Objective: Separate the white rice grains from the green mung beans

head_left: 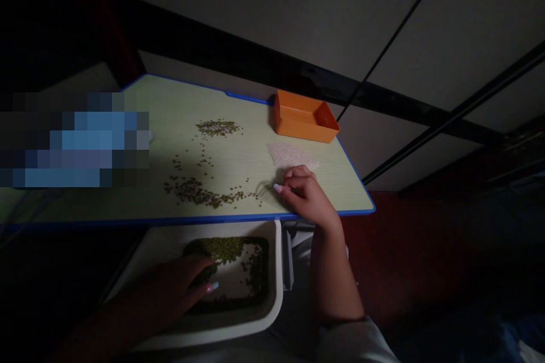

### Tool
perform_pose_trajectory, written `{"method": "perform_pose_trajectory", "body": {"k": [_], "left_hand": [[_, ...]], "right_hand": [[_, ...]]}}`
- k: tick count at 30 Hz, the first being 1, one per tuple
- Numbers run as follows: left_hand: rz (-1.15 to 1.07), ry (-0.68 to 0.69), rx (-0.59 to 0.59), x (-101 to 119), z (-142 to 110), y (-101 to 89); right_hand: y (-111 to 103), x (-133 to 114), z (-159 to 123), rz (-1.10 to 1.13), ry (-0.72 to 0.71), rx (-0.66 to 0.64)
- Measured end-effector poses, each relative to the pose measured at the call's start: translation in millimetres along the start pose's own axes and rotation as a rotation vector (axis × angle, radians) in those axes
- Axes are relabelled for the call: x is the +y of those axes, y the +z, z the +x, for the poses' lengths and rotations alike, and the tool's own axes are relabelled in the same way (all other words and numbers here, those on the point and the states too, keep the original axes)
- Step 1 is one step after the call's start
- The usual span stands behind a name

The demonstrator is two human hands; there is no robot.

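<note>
Presumably for short reach, the white rectangular basin (279,272) lies beside the blue-edged, pale-green desk (251,147), left hand (176,283) fingers spread inside, right hand (310,198) fingers curled, pinch unclear.

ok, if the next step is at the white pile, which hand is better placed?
Right, I'd say: the right hand is over the table, close beside the white pile. The left hand is down at the tub, past the near edge. Something clear by the right fingertips might get in the way.
</note>
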State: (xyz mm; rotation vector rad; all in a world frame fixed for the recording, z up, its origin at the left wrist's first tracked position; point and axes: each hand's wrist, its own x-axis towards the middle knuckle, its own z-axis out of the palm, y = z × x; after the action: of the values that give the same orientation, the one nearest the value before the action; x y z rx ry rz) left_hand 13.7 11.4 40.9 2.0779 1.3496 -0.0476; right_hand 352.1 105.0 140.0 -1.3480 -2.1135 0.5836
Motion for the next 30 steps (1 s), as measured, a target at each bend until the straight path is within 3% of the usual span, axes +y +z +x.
{"method": "perform_pose_trajectory", "body": {"k": [5, 12, 23, 30], "left_hand": [[-0.007, -0.011, 0.005, 0.8, -0.4, 0.9], [0.024, -0.034, -0.04, 1.3, -0.4, 0.6], [-0.001, -0.002, 0.011, 0.3, -2.9, 0.2], [0.002, 0.011, 0.038, -0.7, -2.6, 2.0]], "right_hand": [[2.1, -9.2, 5.7, -0.006, -0.037, -0.062], [-3.2, 0.9, -5.7, 0.051, -0.019, -0.015], [3.7, -10.5, -3.6, 0.017, -0.072, -0.064], [2.7, -4.8, -5.7, -0.009, -0.004, -0.004]]}}
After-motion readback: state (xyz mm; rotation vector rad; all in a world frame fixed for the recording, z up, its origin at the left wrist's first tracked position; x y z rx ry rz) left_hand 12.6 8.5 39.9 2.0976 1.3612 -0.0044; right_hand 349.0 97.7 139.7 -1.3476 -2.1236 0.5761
